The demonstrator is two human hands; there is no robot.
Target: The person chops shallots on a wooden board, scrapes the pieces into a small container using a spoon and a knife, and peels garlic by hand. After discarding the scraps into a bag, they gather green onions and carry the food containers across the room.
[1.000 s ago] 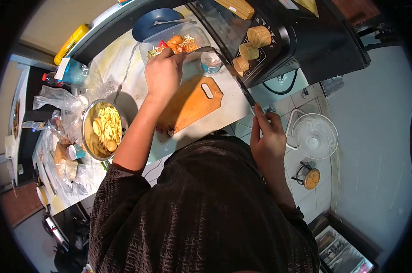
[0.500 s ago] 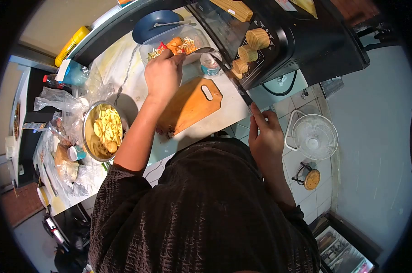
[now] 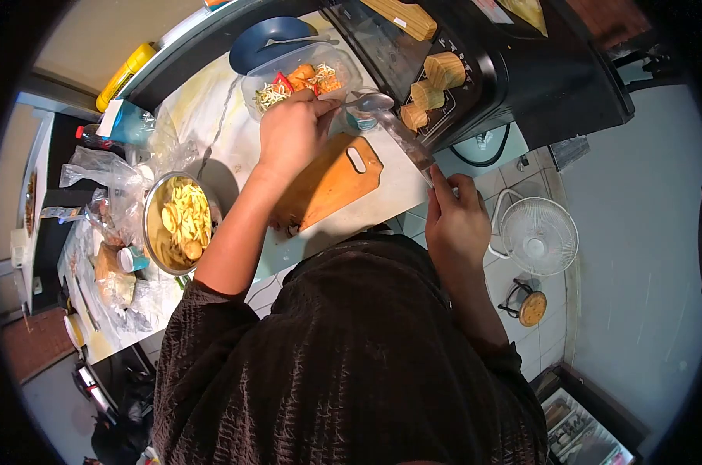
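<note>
My left hand [image 3: 293,136] is closed around the handle of a metal spoon [image 3: 376,102], whose bowl points right, toward the oven. My right hand [image 3: 458,221] grips a knife [image 3: 409,142] by its handle, with the blade slanting up and left so that its tip meets the spoon's bowl in this view. Just beyond my left hand stands a clear plastic container [image 3: 351,71] holding bean sprouts, red pepper strips and orange-brown pieces. Below the spoon lies a wooden cutting board [image 3: 332,182] with small dark scraps at its near end. A small clear tub [image 3: 359,122] is partly hidden behind the spoon.
To the left is a metal bowl [image 3: 148,225] of sliced yellow food, beside plastic bags [image 3: 122,182]. A blue plate [image 3: 250,48] sits at the back. A black oven [image 3: 486,101] with wooden knobs borders the right. A white basket [image 3: 537,232] and a stool [image 3: 531,308] are below.
My left hand and the spoon have shifted right and slightly down, away from the container. The knife has turned to show more of its flat blade, now overlapping the spoon's bowl.
</note>
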